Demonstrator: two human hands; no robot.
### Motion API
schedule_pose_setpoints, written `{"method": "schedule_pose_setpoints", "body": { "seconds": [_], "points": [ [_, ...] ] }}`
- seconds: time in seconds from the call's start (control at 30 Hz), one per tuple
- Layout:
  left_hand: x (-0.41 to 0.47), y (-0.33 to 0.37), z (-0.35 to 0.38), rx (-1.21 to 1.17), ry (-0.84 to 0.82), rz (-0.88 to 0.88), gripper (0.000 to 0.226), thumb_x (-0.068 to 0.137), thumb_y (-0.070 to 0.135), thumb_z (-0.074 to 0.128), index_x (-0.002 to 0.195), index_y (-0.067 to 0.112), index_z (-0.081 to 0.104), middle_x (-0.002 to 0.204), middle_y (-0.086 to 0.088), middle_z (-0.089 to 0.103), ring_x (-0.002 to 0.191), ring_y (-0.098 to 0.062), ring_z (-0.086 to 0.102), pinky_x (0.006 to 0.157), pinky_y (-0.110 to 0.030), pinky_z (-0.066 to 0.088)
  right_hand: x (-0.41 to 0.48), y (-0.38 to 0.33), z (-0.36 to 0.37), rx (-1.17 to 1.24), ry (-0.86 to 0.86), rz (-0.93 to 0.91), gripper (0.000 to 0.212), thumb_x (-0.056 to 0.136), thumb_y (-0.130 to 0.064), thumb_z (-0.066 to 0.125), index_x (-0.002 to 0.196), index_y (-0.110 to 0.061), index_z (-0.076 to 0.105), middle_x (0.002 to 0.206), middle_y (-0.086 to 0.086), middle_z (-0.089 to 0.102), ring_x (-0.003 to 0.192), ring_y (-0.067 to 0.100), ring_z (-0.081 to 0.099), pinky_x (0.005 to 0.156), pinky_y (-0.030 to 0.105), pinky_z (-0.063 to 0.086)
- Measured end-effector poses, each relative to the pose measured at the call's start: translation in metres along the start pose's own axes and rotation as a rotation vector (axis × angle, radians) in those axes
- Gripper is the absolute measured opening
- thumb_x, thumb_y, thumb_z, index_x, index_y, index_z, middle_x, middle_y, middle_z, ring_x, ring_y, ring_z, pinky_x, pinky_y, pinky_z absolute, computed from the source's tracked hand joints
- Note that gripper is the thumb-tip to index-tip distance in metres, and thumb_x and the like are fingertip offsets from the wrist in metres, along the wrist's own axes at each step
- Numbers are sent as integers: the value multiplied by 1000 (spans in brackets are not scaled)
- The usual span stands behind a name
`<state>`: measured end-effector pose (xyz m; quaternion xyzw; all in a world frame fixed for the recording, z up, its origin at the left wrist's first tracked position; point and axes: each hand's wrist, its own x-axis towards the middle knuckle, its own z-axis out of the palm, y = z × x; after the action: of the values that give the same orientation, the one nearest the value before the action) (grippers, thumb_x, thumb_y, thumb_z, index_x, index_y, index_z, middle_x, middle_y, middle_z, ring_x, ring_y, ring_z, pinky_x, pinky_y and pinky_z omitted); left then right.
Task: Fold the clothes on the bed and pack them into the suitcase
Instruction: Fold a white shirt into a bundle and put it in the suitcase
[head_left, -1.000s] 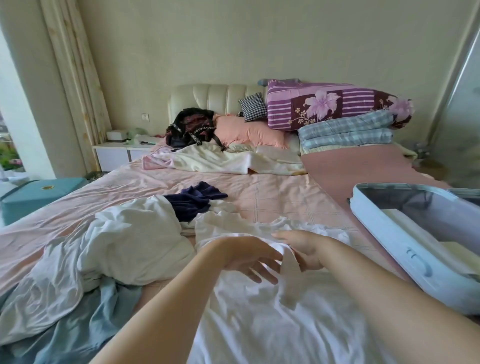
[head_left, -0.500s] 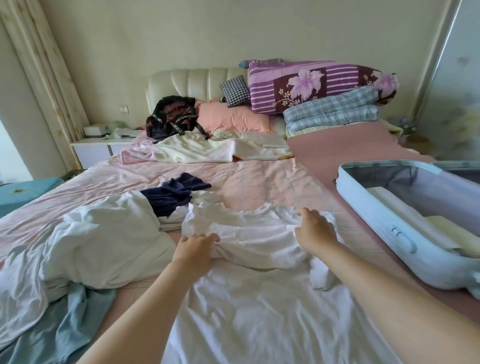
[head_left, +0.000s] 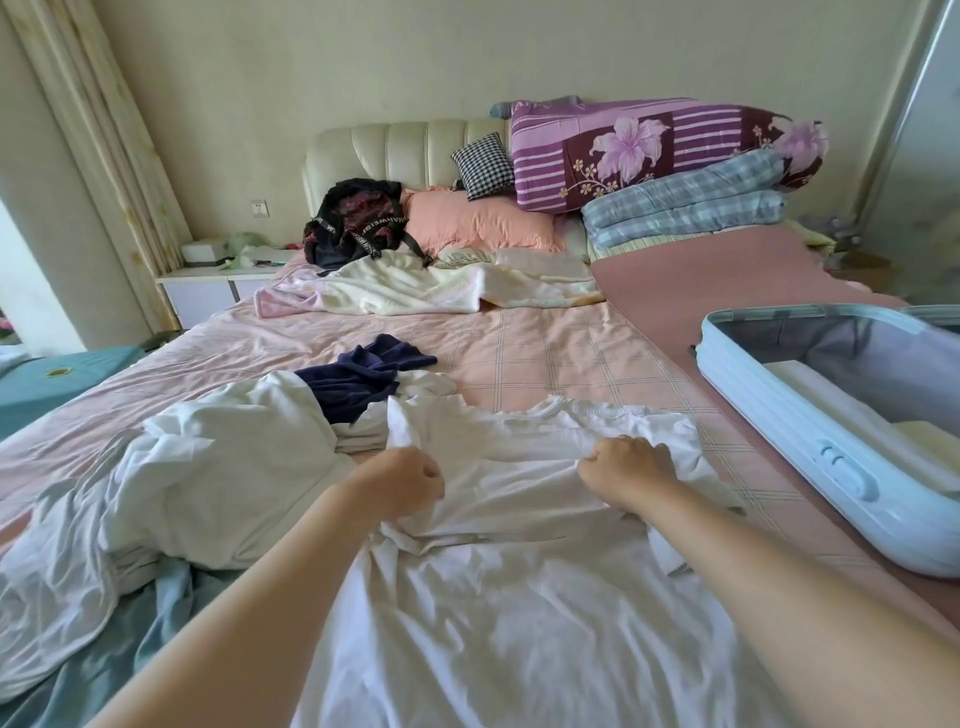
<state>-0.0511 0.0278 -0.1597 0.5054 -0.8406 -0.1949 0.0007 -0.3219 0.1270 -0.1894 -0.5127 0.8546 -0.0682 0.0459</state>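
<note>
A white T-shirt (head_left: 509, 571) lies spread on the bed in front of me, its collar end pointing away. My left hand (head_left: 402, 480) grips the cloth near the left shoulder. My right hand (head_left: 626, 467) grips it near the right shoulder, fingers curled into the fabric. The top part of the shirt is pulled taut between both hands. A light blue suitcase (head_left: 810, 452) lies open on the right of the bed, with pale folded items inside. A navy garment (head_left: 363, 376) and a heap of white clothes (head_left: 223, 467) lie to the left.
The pink checked bedsheet (head_left: 545, 353) stretches beyond the shirt. A cream blanket (head_left: 415, 286), black backpack (head_left: 358, 221), pink pillow (head_left: 478, 223) and stacked quilts (head_left: 665, 161) fill the head end. A blue-grey cloth (head_left: 104, 665) lies at the near left. A white nightstand (head_left: 208, 291) stands by the curtain.
Both hands moved from the middle of the shirt out to its shoulders and closed on the cloth. The crumpled top part is now pulled flatter and wider.
</note>
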Motion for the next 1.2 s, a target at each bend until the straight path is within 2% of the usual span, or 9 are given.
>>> {"method": "schedule_pose_setpoints", "body": {
  "seconds": [0.1,0.23,0.33,0.43,0.57,0.7,0.93,1.1,1.2],
  "points": [
    [22,3,-6,233,205,119,39,94,9,38,114,30,65,116,5,63,94,-17,61,75,-30,51,6,-3,5,-7,36,1,35,96,-36,32,84,-15,58,97,3,64,88,25,50,87,39,34],
    [55,4,4,587,85,68,56,94,7,43,145,29,42,146,7,41,121,-20,56,91,-35,52,18,-1,8,15,-1,-44,24,93,-30,43,82,-17,60,90,1,65,79,22,53,74,33,36],
    [72,-3,11,821,40,-12,39,97,18,48,136,22,51,133,3,54,120,-21,57,91,-34,51,26,2,4,253,-10,-11,22,87,-21,46,66,-18,49,72,-2,56,67,18,51,58,29,34],
    [84,-9,5,946,273,-16,33,97,7,42,125,15,57,116,-2,63,103,-22,63,76,-30,49,35,7,-3,318,74,52,18,82,-19,52,65,-13,57,70,0,61,70,22,54,57,27,37],
    [101,-14,-11,766,476,-124,38,98,8,39,136,10,42,125,-3,54,98,-22,66,64,-31,40,60,15,-1,296,342,35,13,87,-18,53,79,-21,64,84,-2,62,85,28,58,66,30,35],
    [106,-7,-7,677,508,-240,37,95,13,50,131,14,50,121,-5,50,104,-22,58,82,-32,42,83,17,12,47,410,-172,29,92,-13,56,119,-21,62,116,4,59,107,28,54,84,36,38],
    [95,16,49,460,481,213,34,96,24,40,125,25,56,132,1,52,120,-22,46,104,-38,31,63,40,50,-161,372,-317,41,63,-2,72,99,-22,70,101,7,61,88,32,60,73,40,46],
    [85,13,60,382,-23,-102,60,100,54,20,156,34,7,165,-3,2,151,-33,3,115,-61,6,39,65,46,1,192,-346,36,94,-39,51,121,-23,70,127,1,65,119,26,58,103,37,42],
    [80,38,58,448,175,53,51,99,44,32,148,30,31,155,0,34,142,-26,29,114,-49,21,22,77,33,11,135,-321,75,81,-70,33,135,-28,62,146,-6,54,138,15,46,116,30,30]
  ]
}}
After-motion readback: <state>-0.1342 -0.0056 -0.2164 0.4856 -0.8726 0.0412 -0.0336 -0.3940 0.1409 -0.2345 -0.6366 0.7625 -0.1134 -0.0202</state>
